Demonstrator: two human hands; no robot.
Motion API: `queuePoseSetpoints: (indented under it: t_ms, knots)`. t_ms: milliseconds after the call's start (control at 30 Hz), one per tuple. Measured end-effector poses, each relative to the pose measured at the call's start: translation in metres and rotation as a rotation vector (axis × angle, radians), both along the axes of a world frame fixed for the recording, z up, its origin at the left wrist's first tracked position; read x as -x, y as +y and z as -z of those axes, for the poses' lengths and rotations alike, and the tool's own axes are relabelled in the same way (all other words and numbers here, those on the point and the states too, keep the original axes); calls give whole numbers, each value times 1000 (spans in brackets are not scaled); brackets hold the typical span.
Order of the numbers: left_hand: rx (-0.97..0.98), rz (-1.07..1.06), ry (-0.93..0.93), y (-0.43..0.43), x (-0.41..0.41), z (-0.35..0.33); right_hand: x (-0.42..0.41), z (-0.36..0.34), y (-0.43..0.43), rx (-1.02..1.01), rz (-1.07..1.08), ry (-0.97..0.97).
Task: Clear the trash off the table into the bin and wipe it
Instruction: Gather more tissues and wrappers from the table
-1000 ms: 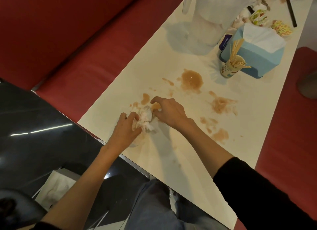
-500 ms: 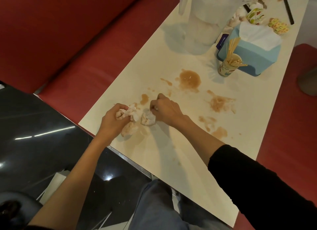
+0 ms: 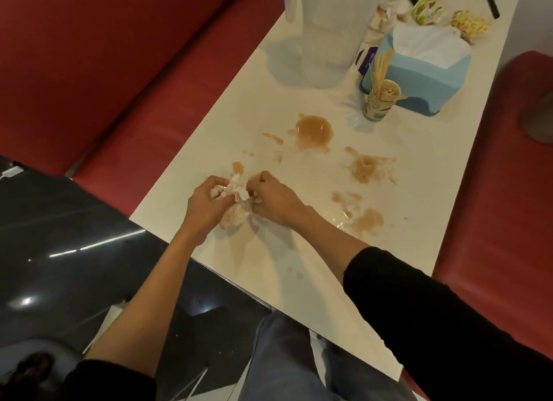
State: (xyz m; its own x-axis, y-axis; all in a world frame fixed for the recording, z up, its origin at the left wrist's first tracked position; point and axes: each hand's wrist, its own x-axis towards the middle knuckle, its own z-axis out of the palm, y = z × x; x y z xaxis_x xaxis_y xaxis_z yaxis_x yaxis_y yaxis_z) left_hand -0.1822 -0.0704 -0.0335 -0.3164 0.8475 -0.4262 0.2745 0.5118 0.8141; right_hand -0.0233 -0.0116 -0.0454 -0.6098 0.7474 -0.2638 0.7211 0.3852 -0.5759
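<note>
While the wad of tissue [image 3: 236, 198] is pressed onto the near part of the white table [image 3: 269, 281], it is gripped from both sides: the left hand [image 3: 206, 204] is curled round its left portion, and the right hand [image 3: 276, 200] is closed on its right edge, with the knuckles turned up and the fingers bent under. The wad is seen crumpled, white on top and stained brownish lower down, and it is set against the tabletop close to the table's left edge, just beside a small brown spot [image 3: 238, 167]. Farther along the table a round brown puddle [image 3: 314, 131] is found, and to the right of the hands a smeared patch [image 3: 369, 168] and a second, paler puddle [image 3: 366, 221] are spread, well apart from the wad. Beyond the spills a paper cup of wooden sticks [image 3: 380, 104] is stood just in front of a blue tissue box [image 3: 425, 74], with a clear plastic jug [image 3: 329, 32] placed to their left. Crumpled wrappers [image 3: 469, 23] are scattered at the far end. The table is flanked by red bench seats [image 3: 119, 137], and black sleeves are pushed up both forearms
</note>
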Motion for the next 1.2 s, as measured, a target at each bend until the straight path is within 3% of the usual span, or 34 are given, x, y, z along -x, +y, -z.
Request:
queuePoseSetpoints:
  t_ms: [133, 267, 767, 1200]
  knots:
    - [-40, 28, -20, 9, -38, -11, -49, -14, 7, 98, 290, 245]
    - [-116, 120, -64, 28, -115, -30, -143, -40, 7, 38, 475, 363]
    - [-397, 612, -77, 96, -446, -107, -466, -113, 3, -234, 982, 360]
    - [-545, 810, -49, 187, -595, -166, -601, -171, 58, -370, 1128, 437]
